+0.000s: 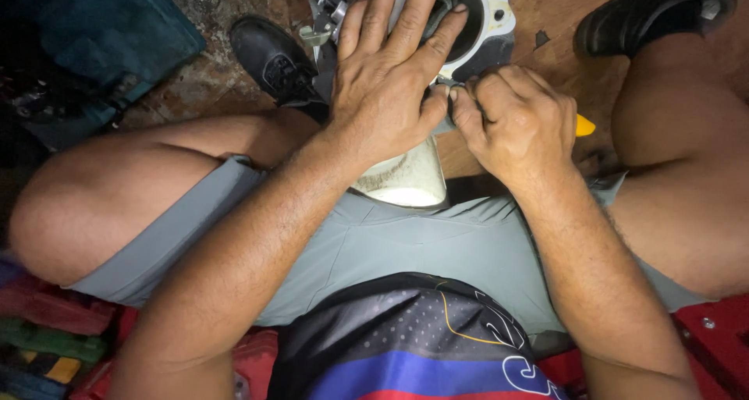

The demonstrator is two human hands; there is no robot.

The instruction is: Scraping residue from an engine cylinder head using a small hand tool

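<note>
Grey cast-metal engine cylinder [488,14] with a round open bore, lying at the top centre of the frame on a worn brown floor [562,64], between the seated person's two black shoes [273,56]. Left hand [386,80], centre of frame, lies flat over the cylinder with fingers spread wide; the fingertips [456,14] curl over the rim of the bore, and the thumb presses against the lower edge of the casting. Right hand [519,123], just right of centre, is curled narrow, its fingers pinched together at the cylinder's lower edge and touching the left thumb; what the pinch encloses is hidden. Yellow tip of a tool [585,125] projects from behind the right hand's knuckles; whether the hand holds it cannot be told. White plastic container [409,177] sits directly below the left hand, touching the grey shorts [406,244]. Dark teal cloth [109,33] occupies the upper left; red plastic boxes [718,330] show at the lower corners.
</note>
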